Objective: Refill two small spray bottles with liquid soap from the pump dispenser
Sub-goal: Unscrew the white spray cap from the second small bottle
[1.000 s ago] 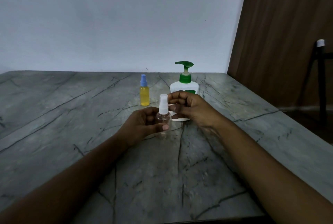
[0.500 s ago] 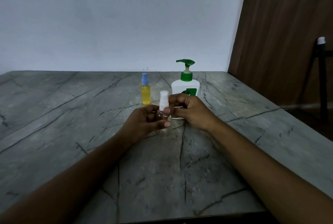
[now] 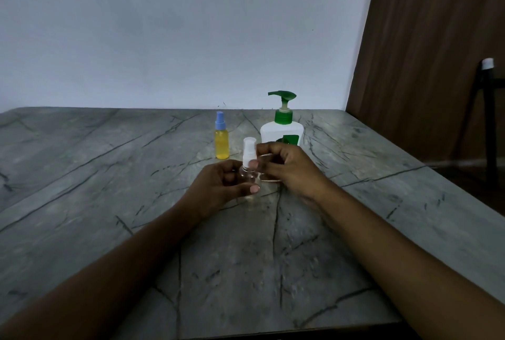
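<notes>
A grey stone-patterned table [image 3: 109, 203] with dark veins runs back to a plain pale wall [image 3: 177, 33]. A brown wooden panel [image 3: 426, 39] stands on the right, with a dark frame [image 3: 489, 121] topped by a white cap beside it. The light is dim.

Near the middle of the table the left hand [image 3: 218, 186] grips a clear bottle [image 3: 248, 175] – fingers curled round the far side of its body, thumb across the front with the nail showing. The bottle is upright and looks see-through all the way down; I cannot tell whether its base touches the table or sits just above it. A white spray cap [image 3: 249, 149] sits on its neck.

The right hand [image 3: 289, 169] comes in from the right with its fingers curled, the fingertips [image 3: 255, 165] pinching the lower collar of the cap where it meets the neck. The thumb's contact is hidden behind the cap.

Behind the hands stand the other two things, both upright on the table. The yellow bottle [image 3: 222, 144], with a blue spray top, is just left of the clear bottle and farther back, apart from both hands. The dispenser [image 3: 282, 132] – white body, green pump and collar, green label – stands right behind the right hand, which covers its lower part.
</notes>
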Action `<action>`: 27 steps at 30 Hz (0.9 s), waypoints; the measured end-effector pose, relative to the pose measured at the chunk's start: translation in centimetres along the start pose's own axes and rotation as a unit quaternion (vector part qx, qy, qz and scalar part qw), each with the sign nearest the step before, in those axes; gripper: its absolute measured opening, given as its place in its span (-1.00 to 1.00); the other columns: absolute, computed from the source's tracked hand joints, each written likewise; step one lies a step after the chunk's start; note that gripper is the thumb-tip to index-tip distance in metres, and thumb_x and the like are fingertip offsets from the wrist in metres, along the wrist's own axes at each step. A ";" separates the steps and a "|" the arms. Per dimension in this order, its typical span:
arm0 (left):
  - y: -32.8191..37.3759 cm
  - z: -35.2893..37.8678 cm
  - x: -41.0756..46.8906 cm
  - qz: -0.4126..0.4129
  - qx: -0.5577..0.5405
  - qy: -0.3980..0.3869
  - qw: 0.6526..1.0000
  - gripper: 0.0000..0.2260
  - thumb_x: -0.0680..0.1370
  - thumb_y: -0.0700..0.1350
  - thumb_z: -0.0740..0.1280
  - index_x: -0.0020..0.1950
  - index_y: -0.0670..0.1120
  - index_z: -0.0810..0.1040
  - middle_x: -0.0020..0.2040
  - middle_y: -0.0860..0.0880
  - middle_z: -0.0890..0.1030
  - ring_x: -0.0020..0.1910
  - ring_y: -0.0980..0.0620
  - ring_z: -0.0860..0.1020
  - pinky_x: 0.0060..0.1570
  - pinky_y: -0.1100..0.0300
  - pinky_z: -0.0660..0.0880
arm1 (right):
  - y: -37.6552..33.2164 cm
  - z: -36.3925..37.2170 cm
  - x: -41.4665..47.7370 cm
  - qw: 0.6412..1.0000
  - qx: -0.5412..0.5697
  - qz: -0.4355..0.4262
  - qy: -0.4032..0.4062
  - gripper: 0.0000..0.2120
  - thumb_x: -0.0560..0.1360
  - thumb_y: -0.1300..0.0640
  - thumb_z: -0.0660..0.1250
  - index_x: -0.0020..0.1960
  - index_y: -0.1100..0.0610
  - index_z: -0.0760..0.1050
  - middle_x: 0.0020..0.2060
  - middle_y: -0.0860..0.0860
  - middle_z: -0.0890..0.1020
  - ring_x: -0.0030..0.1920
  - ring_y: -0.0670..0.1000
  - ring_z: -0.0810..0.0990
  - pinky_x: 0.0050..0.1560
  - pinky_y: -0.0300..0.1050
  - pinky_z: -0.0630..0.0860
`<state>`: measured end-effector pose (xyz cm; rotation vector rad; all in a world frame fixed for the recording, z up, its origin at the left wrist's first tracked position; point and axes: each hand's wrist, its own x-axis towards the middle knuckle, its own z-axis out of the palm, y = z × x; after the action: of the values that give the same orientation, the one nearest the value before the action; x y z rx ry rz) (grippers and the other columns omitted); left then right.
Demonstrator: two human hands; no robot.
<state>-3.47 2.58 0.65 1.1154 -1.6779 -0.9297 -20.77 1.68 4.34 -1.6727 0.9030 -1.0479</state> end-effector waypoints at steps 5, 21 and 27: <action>0.1 0.2 0.0 -0.001 0.013 0.003 1.000 -0.54 0.25 -0.03 0.50 0.12 -0.07 0.56 -0.09 0.03 0.70 -0.04 0.08 0.65 0.09 0.09 0.51 | 0.0 0.1 -0.2 0.996 -0.072 -0.007 -0.044 -0.66 0.45 0.13 0.44 0.20 0.01 0.47 0.06 -0.06 0.60 0.10 -0.09 0.56 0.12 -0.22 0.50; 0.4 0.1 -0.1 -0.008 0.009 0.011 1.000 -0.50 0.21 -0.01 0.50 0.11 -0.09 0.56 -0.05 -0.05 0.69 -0.03 0.01 0.65 0.15 -0.07 0.51 | 0.2 -0.2 0.4 1.000 -0.007 -0.012 -0.002 -0.52 0.38 0.22 0.49 0.23 0.01 0.40 0.15 0.02 0.59 0.17 -0.07 0.55 0.22 -0.09 0.50; 0.5 0.1 -0.1 0.001 0.024 0.015 1.000 -0.54 0.22 0.02 0.49 0.08 -0.07 0.58 -0.07 -0.02 0.70 -0.05 0.05 0.65 0.13 -0.03 0.53 | 0.7 1.5 0.2 0.986 -0.092 -0.089 0.106 -0.69 0.33 0.20 0.55 -0.09 0.02 0.45 -0.20 -0.07 0.57 -0.16 -0.11 0.55 -0.10 -0.26 0.50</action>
<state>-3.72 2.89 1.04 1.1546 -1.6838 -0.8716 -19.43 1.77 3.39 -1.8450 1.0278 -1.3169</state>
